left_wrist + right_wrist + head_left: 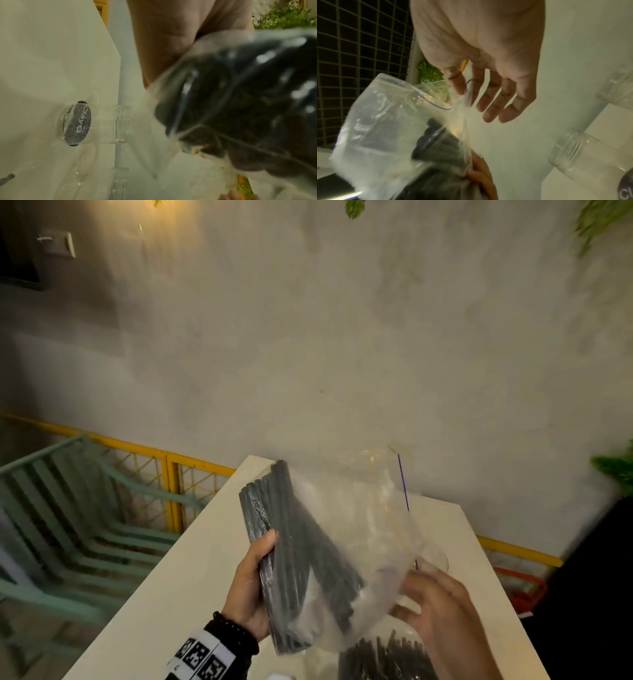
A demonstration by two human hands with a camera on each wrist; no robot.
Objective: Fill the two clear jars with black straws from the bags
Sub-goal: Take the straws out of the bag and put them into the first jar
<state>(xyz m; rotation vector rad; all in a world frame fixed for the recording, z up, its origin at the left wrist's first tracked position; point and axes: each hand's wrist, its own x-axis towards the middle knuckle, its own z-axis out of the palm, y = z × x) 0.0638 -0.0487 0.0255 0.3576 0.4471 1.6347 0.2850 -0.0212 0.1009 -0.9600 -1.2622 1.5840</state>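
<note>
My left hand (255,573) grips a clear zip bag (359,525) around its bundle of black straws (291,559), held tilted above the white table (164,594). The bag's open mouth with its purple zip line points up and right. My right hand (421,594) is beside the mouth with straight, spread fingers (489,97), and its thumb touches the bag (388,115) at the edge. Two clear jars (583,152) (619,88) stand on the table, both looking empty. One jar (102,124) carries a dark round label, and the other jar (118,182) stands close beside it.
More black straws (387,655) show at the bottom edge of the head view; what holds them is unclear. A grey wall rises behind the table. A yellow mesh fence (171,484) and green chairs (68,525) are at the left, and plants at the right.
</note>
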